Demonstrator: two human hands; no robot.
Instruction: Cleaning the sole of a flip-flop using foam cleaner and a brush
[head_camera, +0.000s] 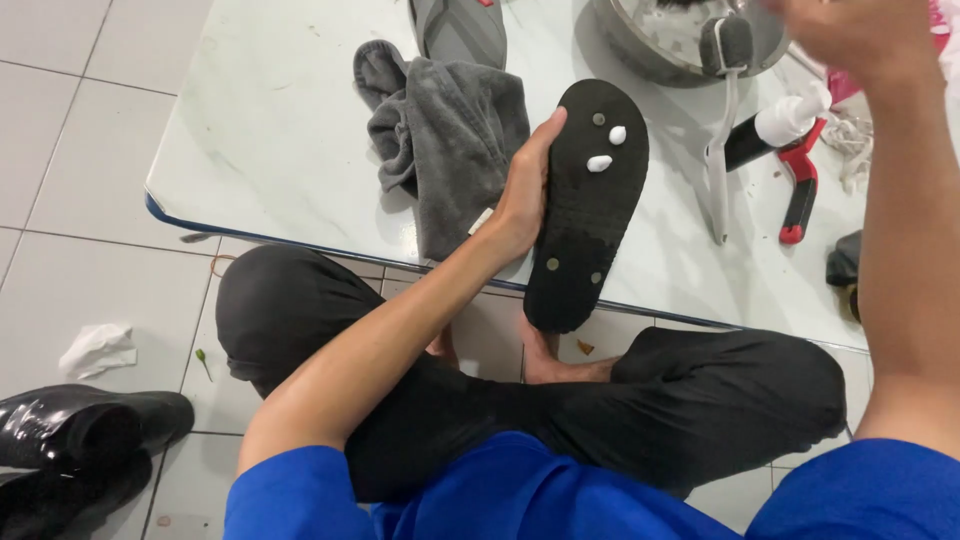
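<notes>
At the centre of the frame, the left hand (522, 195) is gripping a black sandal (585, 205) sole-up by its edge, two white blobs sitting near its top end, over the pale table (270, 130). A grey towel (445, 135) is lying just left. The right hand (855, 35), upper right, is partly cropped; its grip cannot be told.

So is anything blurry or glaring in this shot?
Head view: the right hand at the top edge is motion-blurred; the left hand gripping the black sandal is sharp. The pale table shows soft glare, and the metal bowl has bright reflections.
</notes>
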